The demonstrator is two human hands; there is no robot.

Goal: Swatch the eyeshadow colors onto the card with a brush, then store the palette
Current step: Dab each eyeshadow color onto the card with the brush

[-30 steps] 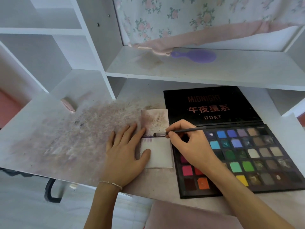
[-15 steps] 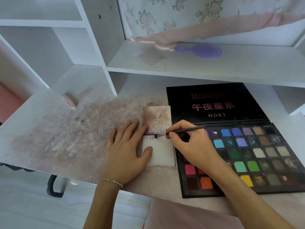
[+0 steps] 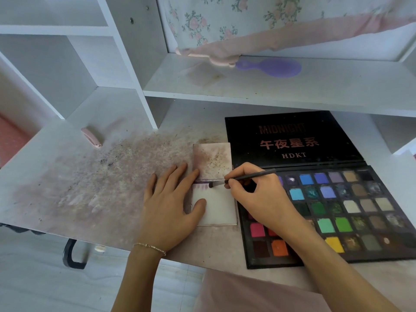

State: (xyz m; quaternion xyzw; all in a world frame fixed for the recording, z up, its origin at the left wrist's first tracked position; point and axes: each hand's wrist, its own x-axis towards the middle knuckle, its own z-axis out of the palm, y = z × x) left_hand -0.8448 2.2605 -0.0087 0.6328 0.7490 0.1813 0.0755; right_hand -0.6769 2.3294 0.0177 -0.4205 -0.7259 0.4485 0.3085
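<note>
One small white square card (image 3: 219,209) lies flat on the bench (image 3: 56,176), just left of the palette, with a second, powder-stained square card (image 3: 212,161) touching its far edge. A row of short purple swatches runs along the white card's top left edge. The left hand (image 3: 168,206) lies flat and released, fingers spread, its thumb pressing the white card down. The right hand (image 3: 258,194) pinches one thin dark brush (image 3: 243,178) between thumb and fingers; its bristle tip touches the card beside the swatches. One black eyeshadow palette (image 3: 337,210) lies open, its rectangular pans arranged in rows of blue, green, yellow, orange, pink and brown, the lid printed "MIDNIGHT" and "HDKT". The white bench is smeared with purplish powder. One pink clip-like item (image 3: 91,137) rests farther left. On the white shelf (image 3: 225,86) above lies one purple hairbrush (image 3: 272,67), beneath floral fabric (image 3: 247,21).
</note>
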